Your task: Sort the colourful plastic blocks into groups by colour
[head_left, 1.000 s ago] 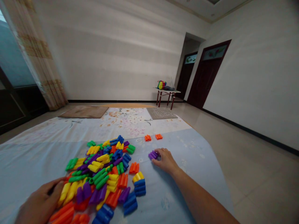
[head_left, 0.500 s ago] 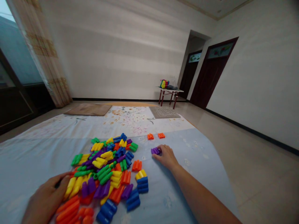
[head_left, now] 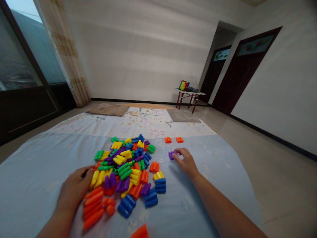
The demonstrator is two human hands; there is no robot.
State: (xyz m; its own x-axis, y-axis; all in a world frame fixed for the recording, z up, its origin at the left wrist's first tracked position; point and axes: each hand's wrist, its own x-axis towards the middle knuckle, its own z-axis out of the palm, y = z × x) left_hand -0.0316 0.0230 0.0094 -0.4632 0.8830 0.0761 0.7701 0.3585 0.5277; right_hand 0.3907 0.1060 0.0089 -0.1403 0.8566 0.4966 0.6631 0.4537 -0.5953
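My right hand (head_left: 185,161) pinches a small purple plastic building block (head_left: 171,155) between thumb and fingers, at the tablecloth to the right of a heap. Just beyond it lie two orange blocks (head_left: 168,140) side by side. My left hand (head_left: 76,186) rests loosely curved against the heap's left edge, its thumb beside a yellow block (head_left: 100,178); some of its fingertips are hidden. The heap holds many ribbed blocks, among them green (head_left: 124,170), blue (head_left: 126,205) and purple ones. A long orange block (head_left: 93,208) lies nearest my left wrist.
A pale blue flowered cloth (head_left: 198,205) covers the table. Toward its far edge lie a brown mat (head_left: 107,109) and a grey patterned mat (head_left: 183,115). A small folding table (head_left: 192,92) with a colourful bag stands near the wall, left of a dark door (head_left: 245,62).
The view has shifted, so everything appears farther right and slightly higher. An orange block now shows at the bottom edge. My fingers cover more of the purple block; both hands stay in place.
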